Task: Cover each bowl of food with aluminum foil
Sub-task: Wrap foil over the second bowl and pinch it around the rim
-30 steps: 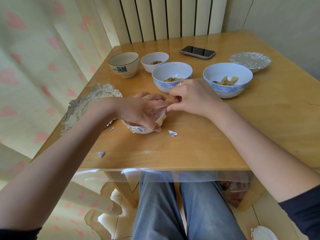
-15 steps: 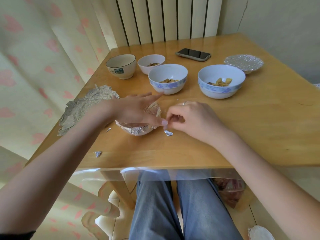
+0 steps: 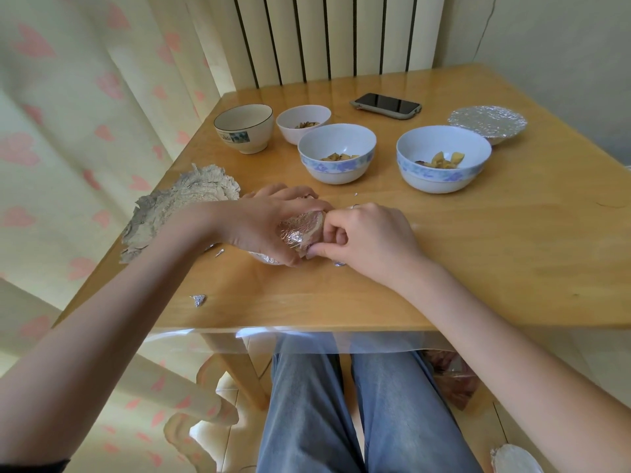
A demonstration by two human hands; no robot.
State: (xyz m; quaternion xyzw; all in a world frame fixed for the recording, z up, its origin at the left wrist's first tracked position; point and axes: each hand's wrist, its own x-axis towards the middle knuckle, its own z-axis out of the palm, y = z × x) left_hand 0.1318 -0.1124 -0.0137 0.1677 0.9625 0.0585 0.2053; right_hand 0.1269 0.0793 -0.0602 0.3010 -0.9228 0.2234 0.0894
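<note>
Bowls of food are sitting across the light wooden table [image 3: 478,250], and the covering is looking partly done. At the far left edge, a crumpled pile of dull grey foil sheets [image 3: 177,213] is lying, apparently waiting for use. Just right of it, the left hand [image 3: 266,223] is curling over and gripping a small foil-wrapped bowl [image 3: 298,230], while the right hand [image 3: 365,237] is pinching the foil at its right rim, seemingly crimping it down. Farther back, a cream bowl with a dark rim [image 3: 244,128], a small white bowl [image 3: 303,123] and two blue-banded white bowls [image 3: 337,152] [image 3: 444,158] are standing uncovered. At the far right, one shallow bowl with a silver foil lid [image 3: 486,122] is looking finished. So I judge four remaining.
</note>
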